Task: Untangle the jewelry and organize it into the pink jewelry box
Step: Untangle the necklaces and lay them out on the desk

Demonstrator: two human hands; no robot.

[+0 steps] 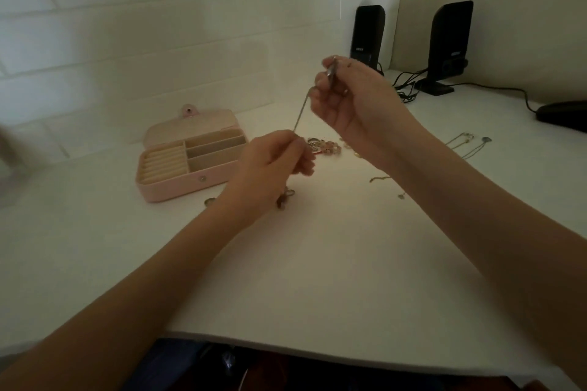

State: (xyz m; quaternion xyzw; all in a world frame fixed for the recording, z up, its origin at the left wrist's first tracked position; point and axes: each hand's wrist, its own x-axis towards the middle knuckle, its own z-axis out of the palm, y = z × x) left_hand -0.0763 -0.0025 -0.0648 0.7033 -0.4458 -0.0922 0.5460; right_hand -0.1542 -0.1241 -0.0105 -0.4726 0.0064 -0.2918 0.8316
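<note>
A thin silver chain (302, 113) runs taut between both hands above the white table. My right hand (352, 101) pinches its upper end, raised near the speakers. My left hand (273, 168) pinches the lower end, and charms (286, 197) dangle below its fingers. The pink jewelry box (171, 190) lies open to the left, showing ring rolls and three long compartments that look bare. A pile of pink beaded jewelry (327, 147) lies behind my left hand. Thin necklaces (467, 144) lie to the right.
Two black speakers (368, 35) (449, 41) stand at the back with cables trailing to a dark mouse (563, 114). A small gold chain (379, 179), a charm (401, 196) and a ring (209, 201) lie loose on the white table (333, 279). A wall rises behind.
</note>
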